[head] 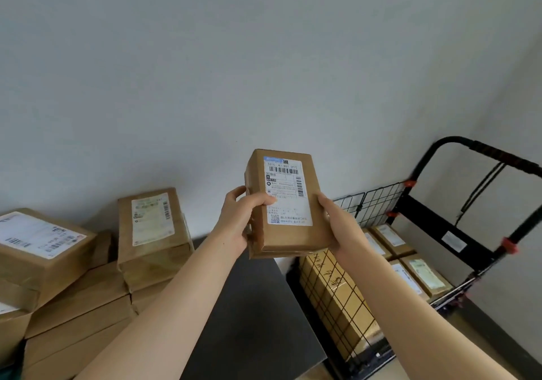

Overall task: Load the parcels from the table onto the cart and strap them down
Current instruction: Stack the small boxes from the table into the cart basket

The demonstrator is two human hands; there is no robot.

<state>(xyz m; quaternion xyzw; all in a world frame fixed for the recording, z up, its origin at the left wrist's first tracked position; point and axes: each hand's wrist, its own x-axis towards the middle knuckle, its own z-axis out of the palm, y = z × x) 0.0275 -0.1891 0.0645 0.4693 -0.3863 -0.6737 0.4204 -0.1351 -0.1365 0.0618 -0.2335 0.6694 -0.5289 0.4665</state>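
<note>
A brown cardboard parcel [289, 233] with a white shipping label is held up in mid-air above the table's right end, label facing me. My left hand [240, 218] grips its left side, thumb on the front. My right hand [337, 221] grips its right side. More brown parcels [152, 233] are stacked on the dark table [249, 321] at the left. The cart [440, 227], black with wire mesh sides and a tall handle, stands to the right and holds several parcels [422, 274].
A large labelled parcel [38, 247] tops the stack at the far left. A tall brown box [334, 300] stands behind the cart's near mesh panel. A plain grey wall runs behind the table and cart.
</note>
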